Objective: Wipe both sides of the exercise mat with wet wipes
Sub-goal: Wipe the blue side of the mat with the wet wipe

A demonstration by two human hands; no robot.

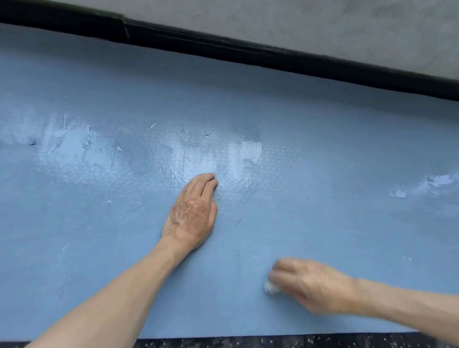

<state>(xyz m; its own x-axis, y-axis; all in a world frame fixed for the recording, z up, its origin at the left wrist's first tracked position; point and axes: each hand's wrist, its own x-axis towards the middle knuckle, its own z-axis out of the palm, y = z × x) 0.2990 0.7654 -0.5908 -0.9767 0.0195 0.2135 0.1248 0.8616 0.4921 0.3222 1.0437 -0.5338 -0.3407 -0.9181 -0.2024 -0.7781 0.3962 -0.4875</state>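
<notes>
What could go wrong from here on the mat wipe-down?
1. The left hand presses flat beside a glossy wet patch; it could slip if weight shifts forward.
2. The wipe in the right hand is a small wad, and pale flecks lie on the mat; it may be shredding and leaving bits.
3. Rubbing over the small dark nick at far left might tear it wider.

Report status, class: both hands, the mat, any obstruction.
Left hand flat on blue textured exercise mat. Right hand grips crumpled white wet wipe, blurred. Wet sheen mid-mat. No obstruction seen.
</notes>
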